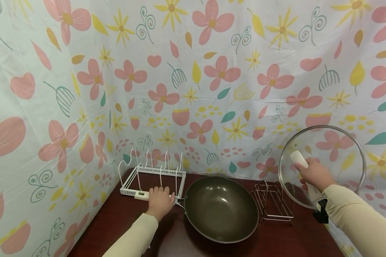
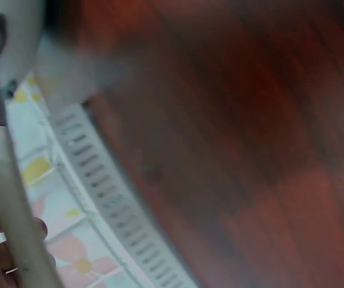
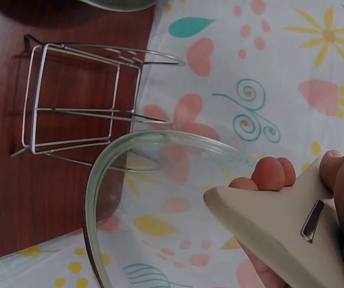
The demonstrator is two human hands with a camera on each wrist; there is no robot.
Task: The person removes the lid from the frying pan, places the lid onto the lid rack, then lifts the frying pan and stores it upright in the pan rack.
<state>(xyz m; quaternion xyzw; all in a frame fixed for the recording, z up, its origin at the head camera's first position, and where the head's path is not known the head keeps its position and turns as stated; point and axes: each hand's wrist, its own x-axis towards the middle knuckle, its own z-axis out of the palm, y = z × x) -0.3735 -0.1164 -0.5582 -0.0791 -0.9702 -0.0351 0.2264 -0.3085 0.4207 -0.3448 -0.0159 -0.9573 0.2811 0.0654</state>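
A dark wok [image 1: 221, 210] sits at the middle of the table, its inside bare. My left hand [image 1: 161, 201] grips the wok's cream handle [image 1: 142, 195], which points left across the front of a white rack; in the left wrist view the handle [image 2: 17, 210] has fingers behind it. On the right, my right hand [image 1: 316, 174] holds a round glass lid [image 1: 336, 142] by its cream handle [image 3: 274, 225]. The lid is raised and tilted nearly upright beside the small wire rack [image 1: 275, 205], overlapping that rack's right side in the head view.
The white rack [image 1: 127, 192] with upright curved wires stands at the back left of the dark red table [image 1: 115, 228]. A flowered cloth [image 1: 193, 89] hangs behind and to the left. A black device [image 1: 321, 211] is on my right wrist.
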